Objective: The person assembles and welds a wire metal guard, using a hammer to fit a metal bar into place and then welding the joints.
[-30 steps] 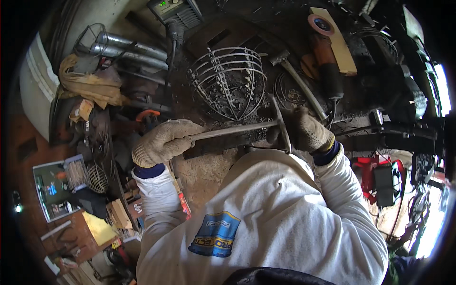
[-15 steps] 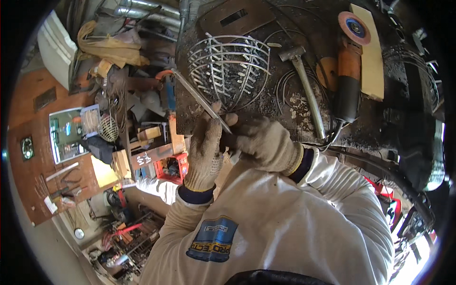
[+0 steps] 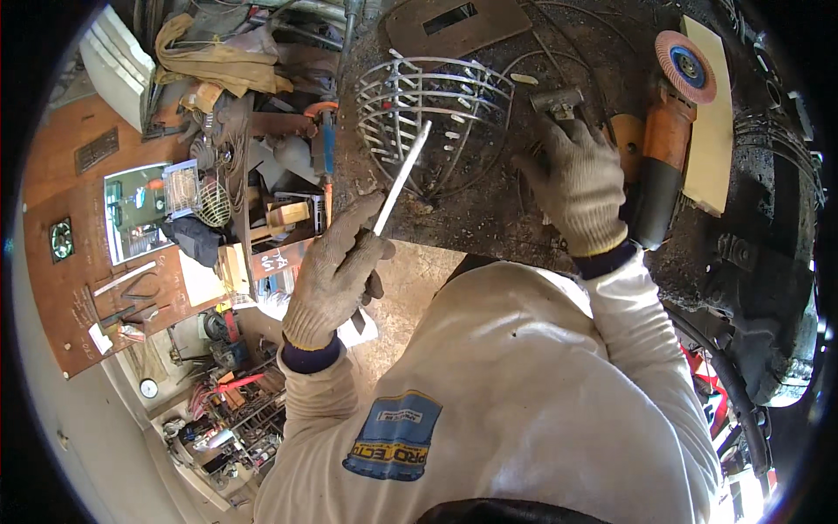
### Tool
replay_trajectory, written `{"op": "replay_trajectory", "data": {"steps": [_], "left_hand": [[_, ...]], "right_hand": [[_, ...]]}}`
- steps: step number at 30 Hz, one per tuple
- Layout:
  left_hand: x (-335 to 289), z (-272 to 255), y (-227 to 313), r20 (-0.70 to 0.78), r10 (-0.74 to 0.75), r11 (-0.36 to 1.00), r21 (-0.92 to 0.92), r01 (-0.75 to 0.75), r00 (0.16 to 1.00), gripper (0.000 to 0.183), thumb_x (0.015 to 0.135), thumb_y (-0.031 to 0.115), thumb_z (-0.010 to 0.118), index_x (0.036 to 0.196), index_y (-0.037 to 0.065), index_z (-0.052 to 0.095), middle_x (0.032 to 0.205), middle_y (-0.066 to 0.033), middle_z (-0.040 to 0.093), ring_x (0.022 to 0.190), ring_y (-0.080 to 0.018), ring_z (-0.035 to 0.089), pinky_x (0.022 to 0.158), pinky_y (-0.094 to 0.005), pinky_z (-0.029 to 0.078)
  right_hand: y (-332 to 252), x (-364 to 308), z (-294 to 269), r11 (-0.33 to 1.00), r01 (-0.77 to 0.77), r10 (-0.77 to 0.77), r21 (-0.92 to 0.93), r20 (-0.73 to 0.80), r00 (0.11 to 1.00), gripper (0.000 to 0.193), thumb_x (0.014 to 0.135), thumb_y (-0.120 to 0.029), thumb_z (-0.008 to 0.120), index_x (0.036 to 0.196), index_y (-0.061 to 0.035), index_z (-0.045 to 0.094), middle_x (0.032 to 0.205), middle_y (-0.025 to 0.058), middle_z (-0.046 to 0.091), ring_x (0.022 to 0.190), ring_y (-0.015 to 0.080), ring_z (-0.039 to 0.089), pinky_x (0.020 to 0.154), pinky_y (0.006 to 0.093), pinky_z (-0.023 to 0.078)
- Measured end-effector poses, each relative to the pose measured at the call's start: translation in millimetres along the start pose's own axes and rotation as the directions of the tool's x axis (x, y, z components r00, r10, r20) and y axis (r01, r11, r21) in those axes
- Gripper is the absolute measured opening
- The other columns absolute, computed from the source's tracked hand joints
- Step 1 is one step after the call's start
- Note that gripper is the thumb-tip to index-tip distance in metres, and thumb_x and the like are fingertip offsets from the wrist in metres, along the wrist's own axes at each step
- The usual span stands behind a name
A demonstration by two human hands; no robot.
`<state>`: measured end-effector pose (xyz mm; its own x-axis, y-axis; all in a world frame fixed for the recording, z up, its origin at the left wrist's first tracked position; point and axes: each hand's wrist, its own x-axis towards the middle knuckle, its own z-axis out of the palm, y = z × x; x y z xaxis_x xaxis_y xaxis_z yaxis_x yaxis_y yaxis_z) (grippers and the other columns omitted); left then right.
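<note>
My left hand (image 3: 333, 271), in a knitted work glove, is closed around the lower end of a slim, pale metal rod (image 3: 403, 179). The rod slants up and right, its upper end in front of a curved metal-bar cage (image 3: 432, 96) on the dark workbench. My gloved right hand (image 3: 580, 188) lies over a hammer (image 3: 556, 99), fingers reaching toward its head and thumb spread to the left. That hand hides the hammer's handle. Just right of it lies an orange and black angle grinder (image 3: 668, 131) with a flap disc.
A yellowish board (image 3: 707, 122) lies beside the grinder. At the bench's far side rests a brown metal plate (image 3: 458, 26) with a slot. A blue and orange tool (image 3: 324, 144) stands by the bench's left edge. Left, a brown panel (image 3: 78, 201) bears a mirror and tools.
My hands have separated. The left moved left and down, turning the rod to slant up and right. My right hand left the rod's lower end and moved right, over the hammer.
</note>
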<state>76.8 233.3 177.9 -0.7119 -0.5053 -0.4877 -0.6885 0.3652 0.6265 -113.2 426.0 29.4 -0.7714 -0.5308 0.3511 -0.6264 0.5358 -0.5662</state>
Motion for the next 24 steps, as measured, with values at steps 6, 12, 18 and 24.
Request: {"op": "replay_trajectory", "data": {"steps": [6,12,18,24], "left_hand": [[10,-2,29,0.011,-0.004,0.996,0.091,0.003,1.0,0.045,0.099,0.011,0.054,0.144,0.009,0.052,0.085,-0.0105,0.069,0.054,-0.0115,0.063,0.042,-0.0268,0.053],[20,-5,48,0.03,-0.007,0.971,0.239,-0.001,1.0,0.042,0.1,0.011,0.053,0.141,0.007,0.055,0.077,-0.0115,0.066,0.055,-0.0137,0.065,0.045,-0.0307,0.054],[32,-10,52,0.132,0.41,0.692,0.6,-0.402,0.903,0.036,0.097,0.008,0.053,0.133,0.007,0.059,0.078,-0.0199,0.064,0.062,-0.0319,0.067,0.062,-0.0428,0.053],[28,-8,54,0.128,0.382,0.599,0.72,-0.351,0.915,0.037,0.094,0.009,0.061,0.131,0.013,0.062,0.079,-0.0208,0.065,0.071,-0.038,0.067,0.064,-0.0477,0.053]], "right_hand": [[4,19,12,0.997,-0.034,0.037,-0.063,0.045,0.998,0.046,0.077,-0.036,0.081,0.112,-0.0081,0.071,0.106,0.0153,0.071,0.099,0.0382,0.067,0.084,0.0481,0.054],[4,34,20,0.994,-0.065,0.076,-0.084,0.127,0.989,0.038,0.076,-0.037,0.081,0.099,-0.0082,0.071,0.101,0.0122,0.071,0.102,0.0348,0.066,0.084,0.0478,0.053],[-2,34,23,0.984,-0.151,0.165,-0.09,0.171,0.972,0.036,0.079,-0.036,0.08,0.098,-0.0074,0.071,0.096,0.0131,0.07,0.093,0.0344,0.068,0.081,0.0464,0.055],[7,30,38,0.994,-0.029,0.037,-0.107,0.075,0.997,0.037,0.084,-0.038,0.075,0.105,-0.0085,0.07,0.1,0.0133,0.069,0.093,0.0357,0.068,0.079,0.048,0.055]]}}
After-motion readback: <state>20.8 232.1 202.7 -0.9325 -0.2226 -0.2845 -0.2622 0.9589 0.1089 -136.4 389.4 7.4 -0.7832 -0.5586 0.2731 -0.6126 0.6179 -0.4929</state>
